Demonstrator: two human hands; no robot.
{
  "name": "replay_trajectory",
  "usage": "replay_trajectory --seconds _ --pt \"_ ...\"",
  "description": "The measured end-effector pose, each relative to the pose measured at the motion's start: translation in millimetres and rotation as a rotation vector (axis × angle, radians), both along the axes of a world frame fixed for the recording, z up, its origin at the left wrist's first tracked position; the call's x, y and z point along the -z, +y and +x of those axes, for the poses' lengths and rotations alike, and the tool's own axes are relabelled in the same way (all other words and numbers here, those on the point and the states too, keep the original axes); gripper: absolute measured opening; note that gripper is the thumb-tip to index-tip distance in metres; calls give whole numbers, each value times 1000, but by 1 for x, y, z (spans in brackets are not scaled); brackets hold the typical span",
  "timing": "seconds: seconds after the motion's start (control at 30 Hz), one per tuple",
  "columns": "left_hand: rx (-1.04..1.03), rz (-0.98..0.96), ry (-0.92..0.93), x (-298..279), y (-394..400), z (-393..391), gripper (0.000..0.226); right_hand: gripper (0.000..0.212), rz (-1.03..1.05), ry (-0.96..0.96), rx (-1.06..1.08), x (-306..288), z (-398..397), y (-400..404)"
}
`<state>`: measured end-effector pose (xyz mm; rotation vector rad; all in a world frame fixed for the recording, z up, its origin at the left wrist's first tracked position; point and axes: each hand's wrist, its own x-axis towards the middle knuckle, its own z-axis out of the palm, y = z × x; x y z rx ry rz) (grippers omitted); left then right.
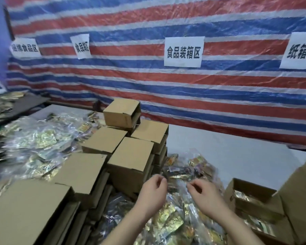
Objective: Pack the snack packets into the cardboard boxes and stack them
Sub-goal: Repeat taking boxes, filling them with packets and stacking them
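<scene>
My left hand (153, 190) and my right hand (206, 196) hover close together over a clear plastic bag (179, 187) full of shiny gold and dark snack packets (170, 223). Both hands have curled fingers that pinch the bag's thin plastic near its top. To the right, an open cardboard box (237, 184) holds gold packets. Closed cardboard boxes (131, 156) are stacked in several tiers to the left of my hands, with a single box (120, 112) on top at the back.
More bagged snack packets (42, 138) cover the table's left side. Large closed boxes (25, 209) fill the near left. Another carton (304, 191) stands at the right edge. A striped tarp wall (166, 85) with paper signs closes off the back. Grey tabletop (228, 152) shows at the right.
</scene>
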<state>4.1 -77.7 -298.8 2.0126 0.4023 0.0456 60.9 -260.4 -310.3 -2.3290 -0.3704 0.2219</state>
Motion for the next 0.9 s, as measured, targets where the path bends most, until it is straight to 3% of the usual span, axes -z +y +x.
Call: replay_trajectory --seconds 0.17,0.23,0.37,0.43,0.53,0.67,0.77,0.9 --pt "-16 259 -152 -32 40 -28 17 20 35 2 -70 -11 -4 58" --pt "-52 366 -213 -42 57 -49 26 11 72 29 -152 -20 -7 90" --pt "-183 545 -244 -66 107 -83 35 31 34 -55 -405 -39 -14 166" --pt "-253 706 -157 -71 133 -97 45 48 -9 -89 -557 -46 -20 203" --pt "-273 928 161 -63 164 -122 70 71 -99 -154 -783 -48 -35 252" --pt "-257 966 485 -39 180 -150 84 79 -238 -280 -917 -35 -57 297" --pt "-242 1017 520 -31 176 -158 76 68 -331 -422 -934 -28 -68 309" --pt "-232 1105 481 -53 166 -161 73 54 -267 -565 -878 -44 -79 298"
